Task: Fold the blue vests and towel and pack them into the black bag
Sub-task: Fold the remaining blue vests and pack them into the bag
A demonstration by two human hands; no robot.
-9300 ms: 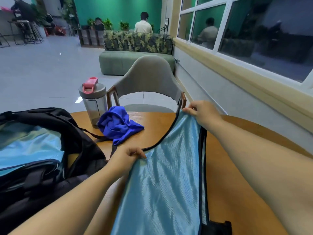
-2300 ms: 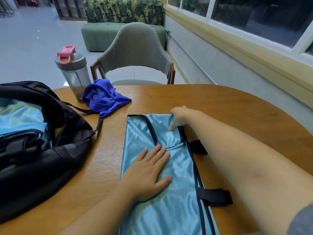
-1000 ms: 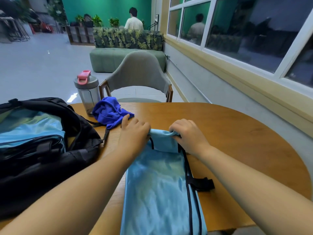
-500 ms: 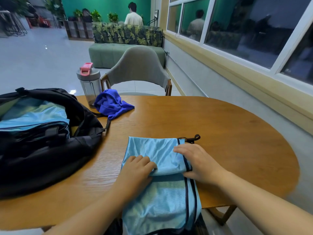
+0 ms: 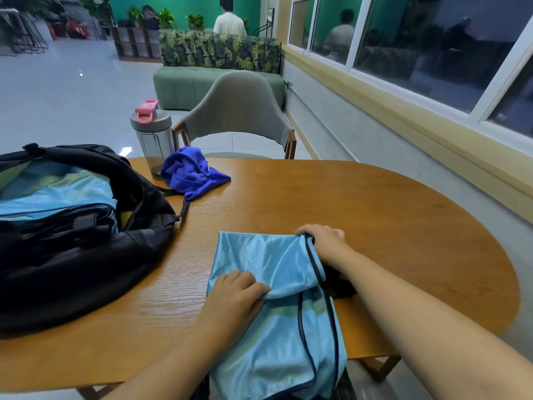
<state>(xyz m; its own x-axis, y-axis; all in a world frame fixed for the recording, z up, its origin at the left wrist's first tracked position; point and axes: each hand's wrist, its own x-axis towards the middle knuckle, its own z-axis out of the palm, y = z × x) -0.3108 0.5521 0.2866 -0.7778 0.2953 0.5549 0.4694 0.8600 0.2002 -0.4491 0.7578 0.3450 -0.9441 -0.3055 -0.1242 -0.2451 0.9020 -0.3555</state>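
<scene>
The light blue vest (image 5: 277, 287) is now lying folded over on itself at the near edge of the table (image 5: 375, 215), its lower part hanging off that edge; a second ago its far end was only being lifted near the middle of the table, and half a second ago the fold had just been laid down. Since then the folded flap has been drawn out wider toward the far side, and the fold line is pinned. The left hand (image 5: 233, 295) is curled, with fabric pinched at the fold on the vest's left side; the right hand (image 5: 323, 241) is curled over the black-trimmed far right corner of the flap, gripping it. A black strap is partly hidden under the right wrist. So one crosswise fold is judged done, and at least one more fold looks needed before this vest is compact enough to pack. The black bag (image 5: 86, 255) sits open at the table's left edge with light blue fabric already seen inside, so some earlier packing appears finished. The dark blue towel (image 5: 193, 171) is left crumpled near the far left edge, just beside the bottle (image 5: 153, 137), untouched and not yet folded. A grey chair (image 5: 239, 105) stands beyond the far edge. Overall the task is judged partway through: this vest and the towel remain.
</scene>
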